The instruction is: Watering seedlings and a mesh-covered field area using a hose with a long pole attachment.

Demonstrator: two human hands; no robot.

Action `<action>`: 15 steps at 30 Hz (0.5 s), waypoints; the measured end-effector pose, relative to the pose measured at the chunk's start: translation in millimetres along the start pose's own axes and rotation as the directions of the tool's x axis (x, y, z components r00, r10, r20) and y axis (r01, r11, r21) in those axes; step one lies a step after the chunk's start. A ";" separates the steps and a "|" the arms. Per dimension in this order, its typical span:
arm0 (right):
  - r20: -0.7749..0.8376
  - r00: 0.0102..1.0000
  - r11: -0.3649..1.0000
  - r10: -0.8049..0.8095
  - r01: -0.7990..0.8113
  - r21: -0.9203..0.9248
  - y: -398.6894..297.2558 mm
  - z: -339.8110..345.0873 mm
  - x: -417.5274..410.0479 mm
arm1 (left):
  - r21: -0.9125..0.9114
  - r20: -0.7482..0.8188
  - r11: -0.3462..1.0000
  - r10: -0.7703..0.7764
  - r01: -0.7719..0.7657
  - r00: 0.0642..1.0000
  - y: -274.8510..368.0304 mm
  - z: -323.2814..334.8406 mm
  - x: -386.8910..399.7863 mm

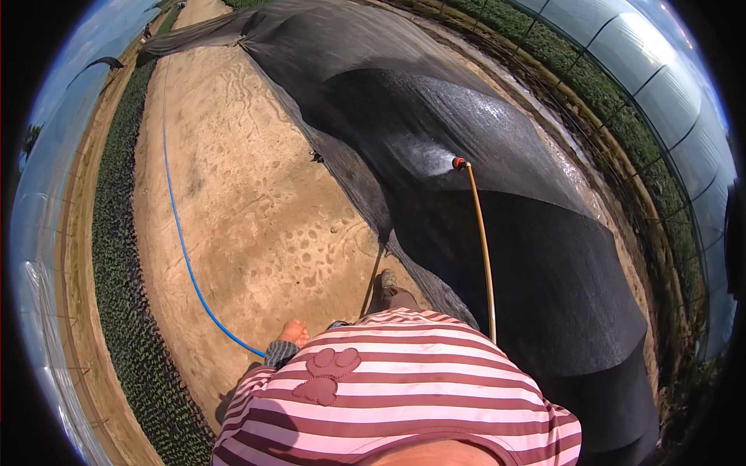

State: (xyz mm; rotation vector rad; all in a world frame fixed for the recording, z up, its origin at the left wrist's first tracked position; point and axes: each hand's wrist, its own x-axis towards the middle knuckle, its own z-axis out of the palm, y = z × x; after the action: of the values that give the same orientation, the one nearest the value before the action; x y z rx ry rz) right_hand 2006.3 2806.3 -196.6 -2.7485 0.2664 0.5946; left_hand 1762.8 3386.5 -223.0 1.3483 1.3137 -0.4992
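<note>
My left hand (295, 332) is low on my left side, its fingers curled; whether it holds anything is hidden. A blue hose (185, 256) runs along the dirt and passes out of sight at my left sleeve. My right hand is out of view. On my right, a yellow watering wand (482, 244) rises from behind my striped shirt. Its red and black spray nozzle (459, 163) throws a fan of water (430, 158) to the left over black shade netting (559, 256).
A pale dirt path (233, 175) with footprints lies ahead. Rows of seedlings (125, 233) line the left. The netting's edge runs close beside my shoe (388, 279). Plastic-covered greenhouses (664, 87) stand on both sides, with a wet ditch (524, 87) at the right.
</note>
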 end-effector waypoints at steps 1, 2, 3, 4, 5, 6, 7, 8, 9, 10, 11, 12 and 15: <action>0.000 1.000 1.000 0.002 -0.002 -0.005 -0.3 1.7 1.4 | 0.029 0.014 0.999 -0.018 0.017 1.000 6.1 -2.4 2.7; -0.004 1.000 1.000 0.012 -0.012 -0.009 -2.5 4.2 4.3 | 0.059 0.026 0.998 -0.036 0.035 0.999 13.6 -5.3 6.3; -0.001 1.000 1.000 0.016 -0.016 -0.015 -12.1 5.6 8.5 | 0.053 0.022 0.998 -0.044 0.043 0.999 16.7 -9.5 13.6; 0.009 1.000 1.000 0.010 -0.010 -0.020 -23.4 7.2 14.8 | 0.064 0.025 0.998 -0.029 0.027 0.999 20.8 -14.5 21.4; 0.009 1.000 1.000 0.000 0.000 -0.003 -36.1 9.5 22.1 | 0.073 0.026 0.997 -0.015 0.013 1.000 25.4 -20.6 29.0; 0.010 1.000 1.000 -0.011 0.010 0.014 -53.5 10.4 29.1 | 0.084 0.026 0.997 -0.001 -0.001 1.000 30.4 -27.5 38.6; 0.023 1.000 1.000 -0.019 0.019 0.011 -73.9 10.4 35.9 | 0.094 0.026 0.995 0.012 -0.014 1.000 37.1 -34.7 45.1; 0.018 1.000 0.999 -0.019 0.018 0.047 -96.5 11.5 44.2 | 0.104 0.023 0.994 0.023 -0.025 0.999 43.1 -43.5 50.3; 0.005 1.000 0.996 -0.011 0.011 0.088 -120.5 10.0 54.9 | 0.104 0.016 0.994 0.019 -0.020 1.000 62.9 -50.2 51.9; 0.034 0.999 0.997 -0.025 0.022 0.078 -143.5 7.3 67.6 | 0.127 0.008 0.992 -0.016 0.014 1.000 83.2 -55.5 53.4; 0.045 0.998 0.996 -0.032 0.028 0.079 -164.9 8.6 83.6 | 0.147 -0.004 0.988 -0.052 0.052 0.999 98.2 -63.9 53.6; 0.034 0.997 0.995 -0.065 0.062 0.075 -187.5 10.7 100.4 | 0.145 -0.014 0.988 -0.058 0.059 0.998 107.5 -76.0 62.0; 0.013 0.986 0.979 -0.164 0.161 0.126 -269.7 5.4 136.6 | -0.008 -0.066 0.997 -0.072 0.072 0.995 109.7 -110.1 90.2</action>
State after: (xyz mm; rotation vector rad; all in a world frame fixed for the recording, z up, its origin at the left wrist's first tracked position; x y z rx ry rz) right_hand 2192.7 3044.2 -188.6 -2.6095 0.0697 0.5468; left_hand 1842.6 3547.5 -226.2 1.3255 1.4211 -0.5033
